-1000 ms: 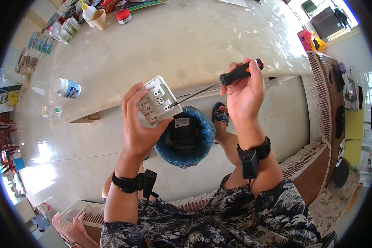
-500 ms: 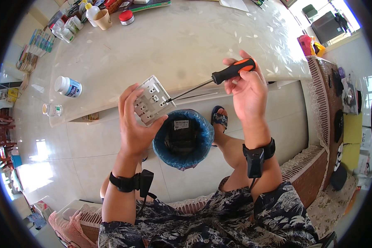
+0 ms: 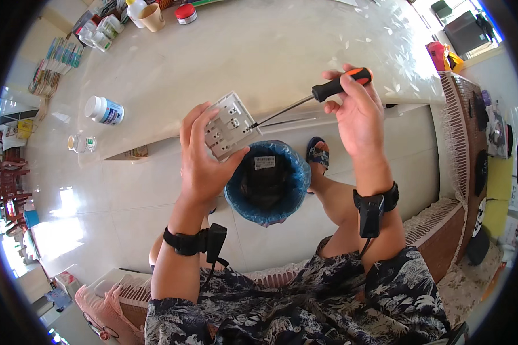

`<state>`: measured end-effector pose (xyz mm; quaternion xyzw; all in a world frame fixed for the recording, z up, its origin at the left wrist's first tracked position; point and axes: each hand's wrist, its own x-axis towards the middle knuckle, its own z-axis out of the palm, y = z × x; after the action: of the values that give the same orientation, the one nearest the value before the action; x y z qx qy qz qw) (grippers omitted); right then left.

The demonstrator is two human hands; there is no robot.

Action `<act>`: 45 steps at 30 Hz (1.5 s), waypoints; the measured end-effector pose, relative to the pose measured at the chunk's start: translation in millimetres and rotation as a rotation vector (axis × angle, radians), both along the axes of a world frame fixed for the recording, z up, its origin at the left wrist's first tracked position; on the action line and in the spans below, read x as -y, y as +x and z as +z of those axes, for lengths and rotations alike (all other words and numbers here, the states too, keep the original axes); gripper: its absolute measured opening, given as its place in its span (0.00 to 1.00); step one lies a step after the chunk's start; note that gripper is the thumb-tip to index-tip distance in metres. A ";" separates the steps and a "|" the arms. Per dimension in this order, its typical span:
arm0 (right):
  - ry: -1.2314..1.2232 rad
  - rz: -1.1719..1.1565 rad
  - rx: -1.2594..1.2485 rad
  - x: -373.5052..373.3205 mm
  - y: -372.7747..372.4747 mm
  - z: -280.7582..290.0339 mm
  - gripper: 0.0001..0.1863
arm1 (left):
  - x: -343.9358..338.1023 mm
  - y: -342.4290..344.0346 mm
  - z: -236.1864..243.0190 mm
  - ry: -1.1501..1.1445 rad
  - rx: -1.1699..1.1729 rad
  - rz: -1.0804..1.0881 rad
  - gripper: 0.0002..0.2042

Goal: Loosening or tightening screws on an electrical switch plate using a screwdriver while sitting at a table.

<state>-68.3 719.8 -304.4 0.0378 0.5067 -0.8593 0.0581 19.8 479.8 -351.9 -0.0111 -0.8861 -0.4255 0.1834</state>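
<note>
A white plastic switch plate (image 3: 233, 115), its back with small metal terminals toward me, is gripped by my left hand (image 3: 204, 161) along its left side and lower corner. My right hand (image 3: 355, 121) holds the black and orange handle of a screwdriver (image 3: 330, 88), with some fingers loosely lifted. The screwdriver's tip meets a terminal near the plate's right edge. Below the plate stands a bin (image 3: 292, 195) with a blue liner and a dark item with a white label inside.
The pale table (image 3: 305, 52) carries a white jar (image 3: 102, 109), a small bottle (image 3: 82, 143), a cup (image 3: 152, 20), a red-lidded tub (image 3: 186, 15) and stacked books (image 3: 52, 66). My sandalled foot (image 3: 317, 154) is right of the bin; a fringe-covered seat (image 3: 431, 224) is at right.
My right fingers have shifted and loosened round the handle, which now shows more orange. The whole view has shifted a little; the tip stays at the plate's right side.
</note>
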 end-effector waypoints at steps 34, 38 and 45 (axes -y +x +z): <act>0.083 -0.071 -0.081 7.0 0.1 -11.8 0.27 | 6.9 1.6 -4.1 -0.047 -0.006 0.042 0.37; -0.001 -0.012 -0.007 3.7 0.3 -5.5 0.30 | 5.8 2.9 -4.9 -0.072 -0.005 0.044 0.37; 0.061 -0.070 -0.022 8.3 0.5 -10.3 0.27 | 4.7 2.2 -4.7 -0.083 -0.005 0.033 0.36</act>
<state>-67.9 711.5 -314.7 0.0476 0.5318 -0.8453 0.0215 22.1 475.1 -356.6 -0.0051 -0.9026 -0.3853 0.1920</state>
